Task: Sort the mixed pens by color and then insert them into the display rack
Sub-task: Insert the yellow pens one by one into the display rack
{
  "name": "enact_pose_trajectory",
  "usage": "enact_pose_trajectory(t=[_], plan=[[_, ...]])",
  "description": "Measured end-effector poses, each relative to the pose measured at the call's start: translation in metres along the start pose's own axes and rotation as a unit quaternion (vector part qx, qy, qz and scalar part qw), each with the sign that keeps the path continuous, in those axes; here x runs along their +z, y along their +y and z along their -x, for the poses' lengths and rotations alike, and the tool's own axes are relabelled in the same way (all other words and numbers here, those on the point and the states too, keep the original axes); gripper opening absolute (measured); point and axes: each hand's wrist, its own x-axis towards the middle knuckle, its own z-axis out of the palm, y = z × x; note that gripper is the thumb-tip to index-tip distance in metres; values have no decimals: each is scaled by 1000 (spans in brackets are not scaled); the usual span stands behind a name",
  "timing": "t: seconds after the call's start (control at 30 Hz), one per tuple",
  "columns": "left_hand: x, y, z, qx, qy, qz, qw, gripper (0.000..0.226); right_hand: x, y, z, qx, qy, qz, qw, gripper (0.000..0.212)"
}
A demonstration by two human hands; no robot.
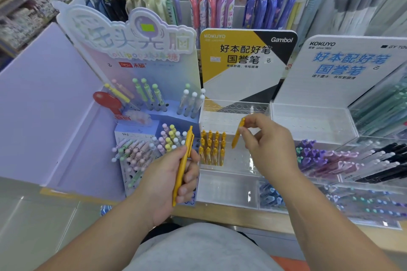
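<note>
1. Left hand (174, 180): fingers curled round a yellow pen (184, 160), firm grasp. The pen stands nearly upright with its clip end pointing far, just left of the clear display rack (233, 109).
2. Right hand (267, 145): thumb and fingertips pinch a second yellow pen (237, 135) at its upper end. This pen hangs tilted, lower end down, over the rack's middle and just right of the inserted pens. It is not seated in a hole.
3. Rack: rows of round holes show on the far tier. A block of inserted yellow pens (212, 147) stands upright at its near left.
4. Far behind the rack: yellow-and-black sign (246, 61).
5. Left of the rack: pastel pen stand (154, 99). To the right: purple pens (319, 156) and black pens (385, 160), lying slanted in clear trays.
</note>
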Motion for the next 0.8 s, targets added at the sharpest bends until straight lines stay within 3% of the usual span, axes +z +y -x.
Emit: enact_pose_trajectory(t=[0.47,0.8], plan=[[-3,5,0,26,20,1,999,32,15,8,1,-29,0,21,999,13],[-3,8,1,24,7,-1,1000,33,36,25,7,-14,-62,92,994,14]])
